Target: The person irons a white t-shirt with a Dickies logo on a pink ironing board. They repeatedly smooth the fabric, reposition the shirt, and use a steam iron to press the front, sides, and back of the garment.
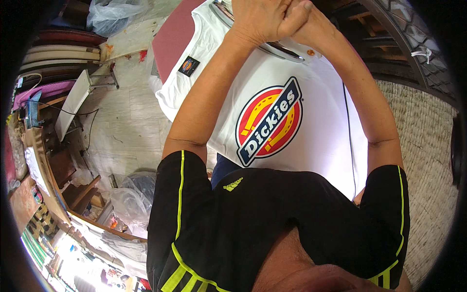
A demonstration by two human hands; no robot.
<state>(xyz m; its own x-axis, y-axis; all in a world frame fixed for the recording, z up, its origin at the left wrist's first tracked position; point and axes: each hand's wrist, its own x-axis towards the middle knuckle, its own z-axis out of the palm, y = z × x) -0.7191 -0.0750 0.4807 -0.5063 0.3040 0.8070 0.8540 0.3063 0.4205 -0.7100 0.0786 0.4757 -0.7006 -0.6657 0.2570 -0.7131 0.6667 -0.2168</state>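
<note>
A white T-shirt [321, 141] lies spread over a maroon padded board [170, 41]. On its front is a large round red and yellow print [260, 119] crossed by a dark slanted band. A small black patch [188, 66] shows near the neckline. At the top of the view, my left hand [260, 22] and my right hand [309, 29] are closed together over an iron [287, 52] with a shiny metal edge. My hands hide its handle, and their fingers partly overlap. The iron rests on the shirt beyond the print.
A thin black cord [348, 131] runs down across the shirt's right side. Stacked boards [63, 56] and a tilted white panel [73, 104] stand at the left. Clear plastic bags [131, 199] lie on the tiled floor. A dark metal lattice [404, 29] stands at the upper right.
</note>
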